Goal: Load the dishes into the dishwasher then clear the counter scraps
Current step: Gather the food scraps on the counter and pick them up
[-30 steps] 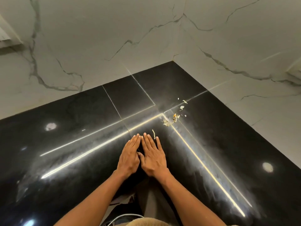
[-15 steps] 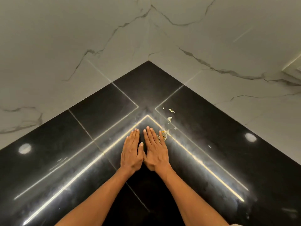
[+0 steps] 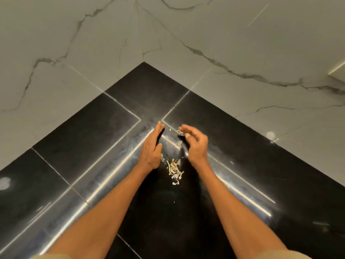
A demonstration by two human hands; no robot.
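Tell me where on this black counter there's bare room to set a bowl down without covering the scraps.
Bare black counter lies outside the left hand toward the marble wall, and outside the right hand on the other side. It is crowded between the hands, where the scraps lie.

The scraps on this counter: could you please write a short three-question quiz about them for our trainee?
1. True or false: the main pile of scraps lies on the black counter, between the two hands.
2. Which hand stands on edge with straight fingers? A) left hand B) right hand C) neither
3. Fill in: besides the pile, a few loose bits lie nearer the ____ hand's fingertips.

Key: 1 true; 2 A; 3 right.
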